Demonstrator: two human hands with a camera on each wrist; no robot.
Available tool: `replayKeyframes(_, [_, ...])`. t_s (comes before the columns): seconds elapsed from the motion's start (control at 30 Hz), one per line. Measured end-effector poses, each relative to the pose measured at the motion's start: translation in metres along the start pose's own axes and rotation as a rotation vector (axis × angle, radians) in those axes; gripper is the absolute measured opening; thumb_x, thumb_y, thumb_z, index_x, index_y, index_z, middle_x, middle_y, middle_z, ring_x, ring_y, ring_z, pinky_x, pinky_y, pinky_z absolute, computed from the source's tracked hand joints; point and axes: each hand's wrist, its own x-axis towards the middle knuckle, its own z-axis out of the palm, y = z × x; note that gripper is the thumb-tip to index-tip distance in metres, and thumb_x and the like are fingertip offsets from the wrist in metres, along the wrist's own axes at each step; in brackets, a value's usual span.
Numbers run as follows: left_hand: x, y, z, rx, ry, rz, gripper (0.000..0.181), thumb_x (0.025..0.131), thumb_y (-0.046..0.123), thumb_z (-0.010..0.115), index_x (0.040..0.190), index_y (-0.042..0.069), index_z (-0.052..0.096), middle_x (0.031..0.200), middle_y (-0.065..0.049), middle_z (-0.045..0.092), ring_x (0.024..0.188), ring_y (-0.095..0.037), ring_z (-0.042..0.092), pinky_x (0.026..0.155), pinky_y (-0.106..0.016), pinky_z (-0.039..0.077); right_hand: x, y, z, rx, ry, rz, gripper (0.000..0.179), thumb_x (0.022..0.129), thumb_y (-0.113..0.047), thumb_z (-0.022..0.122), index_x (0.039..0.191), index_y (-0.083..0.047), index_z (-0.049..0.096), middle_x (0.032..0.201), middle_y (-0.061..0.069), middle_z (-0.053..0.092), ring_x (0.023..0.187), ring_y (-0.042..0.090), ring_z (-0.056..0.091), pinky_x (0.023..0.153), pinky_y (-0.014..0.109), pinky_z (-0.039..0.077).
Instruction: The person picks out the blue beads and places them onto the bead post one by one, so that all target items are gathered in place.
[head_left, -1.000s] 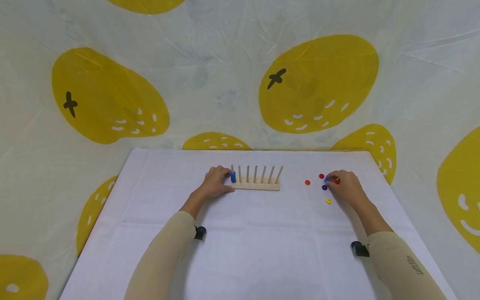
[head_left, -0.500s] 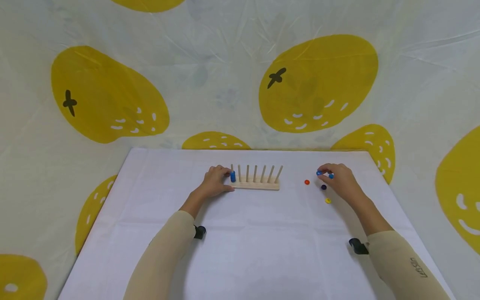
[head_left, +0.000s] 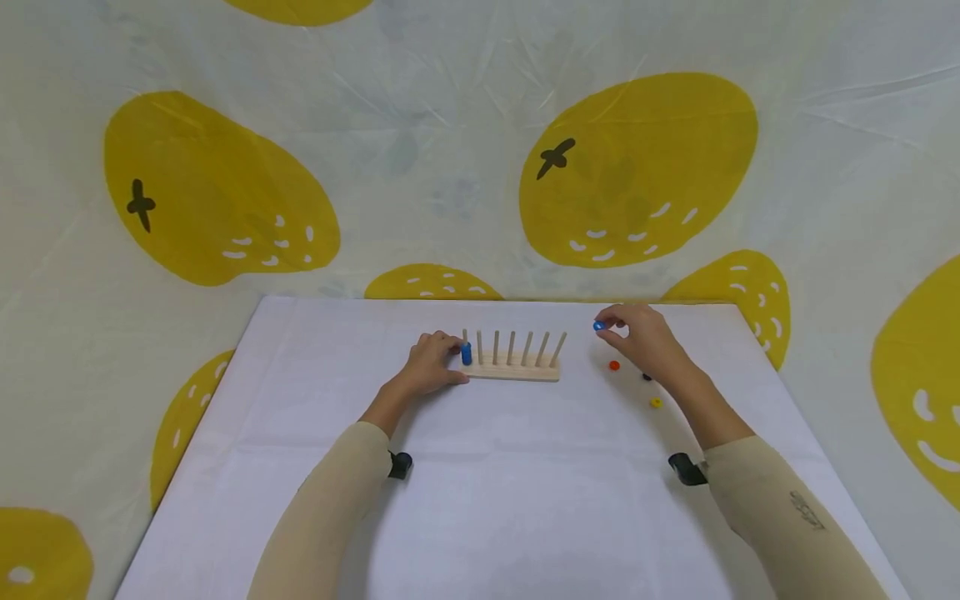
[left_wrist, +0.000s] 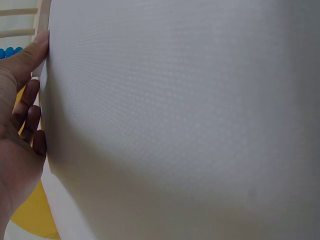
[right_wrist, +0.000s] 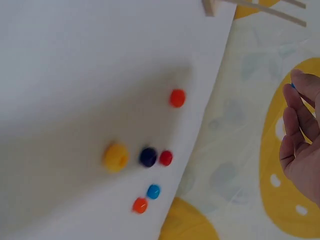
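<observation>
A wooden peg rack [head_left: 512, 372] with a row of upright pegs stands near the back of the table. Blue beads [head_left: 467, 354] are stacked on its leftmost peg. My left hand [head_left: 431, 364] grips that left end, thumb at the front edge and fingers toward the back; the left wrist view has the thumb pressed to the base. Up in the air to the right of the rack, my right hand [head_left: 637, 332] pinches a blue bead [head_left: 598, 326] between thumb and fingertips. Only a sliver of that bead shows in the right wrist view, the fingers hiding the rest.
Loose beads lie on the white table under the right forearm: an orange-red one [right_wrist: 177, 98], a yellow one [right_wrist: 116, 157], a dark purple one [right_wrist: 148, 157], a red one [right_wrist: 166, 158], a blue one [right_wrist: 153, 191] and an orange one [right_wrist: 140, 205]. A patterned cloth hangs behind.
My right hand has lifted a blue bead from among the loose beads and moved left and toward the back with it. The left hand and the rack have stayed put.
</observation>
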Motion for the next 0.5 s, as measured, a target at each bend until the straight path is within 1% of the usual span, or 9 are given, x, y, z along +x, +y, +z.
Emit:
replayKeyframes(0.13, [0.000, 0.000, 0.000, 0.005, -0.006, -0.003, 0.068, 0.082, 0.036, 0.088, 0.140, 0.012, 0.062, 0.127, -0.007, 0.061, 0.124, -0.029, 0.047, 0.110, -0.050, 0.036, 0.013, -0.017, 0.003, 0.025, 0.015, -0.051, 0.022, 0.095, -0.015, 0.076, 0.115, -0.007, 0.073, 0.106, 0.010, 0.075, 0.102, 0.030, 0.062, 0.090, 0.050, 0.052])
replayKeyframes(0.3, [0.001, 0.000, 0.000, 0.005, -0.010, -0.008, 0.068, 0.082, 0.036, 0.088, 0.140, 0.012, 0.062, 0.127, -0.006, 0.061, 0.123, -0.028, 0.047, 0.109, -0.049, 0.037, 0.026, -0.039, 0.008, 0.085, 0.032, -0.115, 0.021, 0.093, -0.013, 0.077, 0.113, -0.006, 0.075, 0.105, 0.009, 0.076, 0.099, 0.029, 0.062, 0.087, 0.046, 0.050])
replayKeyframes(0.4, [0.001, 0.000, 0.000, 0.006, -0.009, -0.004, 0.068, 0.082, 0.036, 0.088, 0.140, 0.012, 0.062, 0.127, -0.006, 0.061, 0.123, -0.027, 0.047, 0.109, -0.049, 0.037, 0.032, -0.054, 0.012, 0.106, 0.026, -0.131, 0.021, 0.093, -0.014, 0.077, 0.113, -0.007, 0.075, 0.105, 0.009, 0.076, 0.100, 0.028, 0.062, 0.088, 0.046, 0.050])
replayKeyframes(0.5, [0.001, 0.000, -0.001, 0.001, -0.009, -0.004, 0.067, 0.082, 0.036, 0.088, 0.140, 0.012, 0.062, 0.126, -0.006, 0.061, 0.123, -0.028, 0.047, 0.109, -0.050, 0.036, 0.038, -0.071, 0.017, 0.120, -0.002, -0.140, 0.022, 0.094, -0.016, 0.076, 0.114, -0.008, 0.075, 0.107, 0.008, 0.076, 0.102, 0.027, 0.061, 0.091, 0.047, 0.051])
